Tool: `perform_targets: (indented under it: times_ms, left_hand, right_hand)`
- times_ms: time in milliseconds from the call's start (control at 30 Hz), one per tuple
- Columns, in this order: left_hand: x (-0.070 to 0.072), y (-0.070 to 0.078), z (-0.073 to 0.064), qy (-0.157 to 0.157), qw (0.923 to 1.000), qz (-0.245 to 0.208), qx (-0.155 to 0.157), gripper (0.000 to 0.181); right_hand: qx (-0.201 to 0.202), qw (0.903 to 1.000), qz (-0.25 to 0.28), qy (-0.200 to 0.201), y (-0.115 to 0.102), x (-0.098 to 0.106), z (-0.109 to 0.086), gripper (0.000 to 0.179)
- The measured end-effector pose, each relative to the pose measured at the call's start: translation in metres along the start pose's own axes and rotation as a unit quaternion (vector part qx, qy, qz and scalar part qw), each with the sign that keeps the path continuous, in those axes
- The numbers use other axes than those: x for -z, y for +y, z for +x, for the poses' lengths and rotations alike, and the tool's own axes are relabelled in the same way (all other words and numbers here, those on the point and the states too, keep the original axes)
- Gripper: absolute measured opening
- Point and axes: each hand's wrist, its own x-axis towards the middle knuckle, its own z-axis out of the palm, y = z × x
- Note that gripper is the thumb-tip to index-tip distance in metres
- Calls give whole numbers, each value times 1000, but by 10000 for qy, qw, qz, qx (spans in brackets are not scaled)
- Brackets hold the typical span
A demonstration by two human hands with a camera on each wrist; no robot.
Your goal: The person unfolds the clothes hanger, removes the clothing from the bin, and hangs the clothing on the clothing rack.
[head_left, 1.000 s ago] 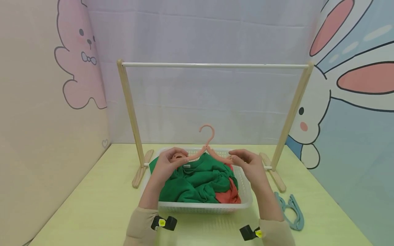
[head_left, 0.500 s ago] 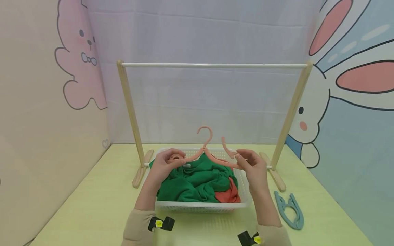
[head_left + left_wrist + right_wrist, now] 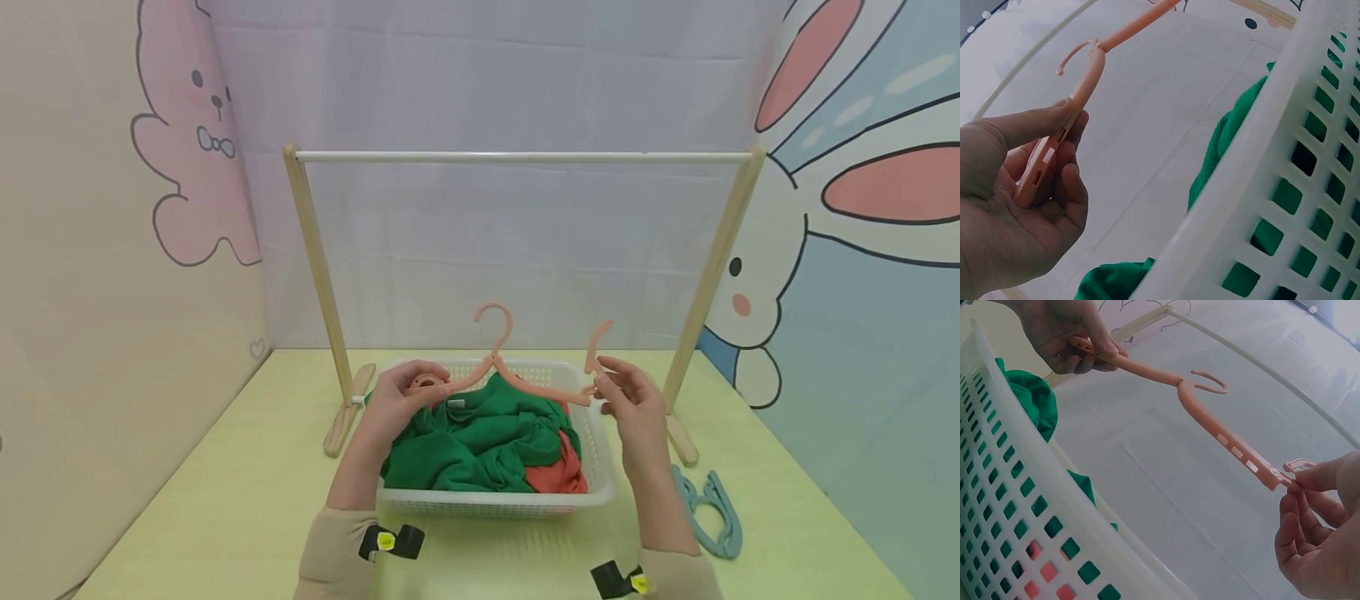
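Note:
A salmon-pink folding clothes hanger [image 3: 528, 388] is held level over the basket with its hook up. My left hand [image 3: 397, 408] grips its left arm, thumb on top and fingers curled beneath, as the left wrist view shows on the hanger [image 3: 1088, 78]. At the other end, my right hand [image 3: 633, 408] pinches the hinged end piece [image 3: 597, 342], whose curved tip stands up and outward. In the right wrist view a row of slots runs along the hanger's right arm [image 3: 1232, 447]. Below lies a crumpled green garment [image 3: 480, 446] with a white label.
The garment fills a white perforated basket [image 3: 487, 500], along with red cloth [image 3: 558, 477]. Behind stands a wooden rack with a white rail [image 3: 517, 157]. A blue-grey folded hanger [image 3: 726, 525] lies on the table to the right. Cartoon-printed curtains enclose the table.
The right hand has moved right and swung the hanger's end piece from folded, through upright, to outward. The left hand keeps its grip and has shifted slightly left.

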Motion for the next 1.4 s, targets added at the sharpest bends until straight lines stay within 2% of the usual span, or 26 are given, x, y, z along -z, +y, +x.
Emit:
perform_targets:
  times_ms: [233,400,667,833,1000,1233,1400]
  left_hand:
    - [0,-1,2,-137,9998,123,-44,30]
    - [-1,-1,1,-370,9992,93,-90,30]
    - [-2,-2,1,-461,9988,148,-91,32]
    - [-1,-2,0,-505,9986,167,-49,31]
    - [0,-1,1,-518,9986,101,-80,30]
    - [2,-2,2,-271,9996,75,-80,30]
    - [2,0,2,-256,9996,78,-103,31]
  right_hand:
    - [401,9975,59,-571,-6,9,5,48]
    - [765,9935,192,-818,-10,12,10,64]
    - [1080,9894,236,-944,-5,14,11,58]
    - [1094,9897,469,-796,-2,15,9,55]
    - [943,9918,640,-581,-3,14,8,52]
    - [607,9924,1066,37,-7,13,7,40]
    - [536,9915,1117,405,-6,15,8,28]
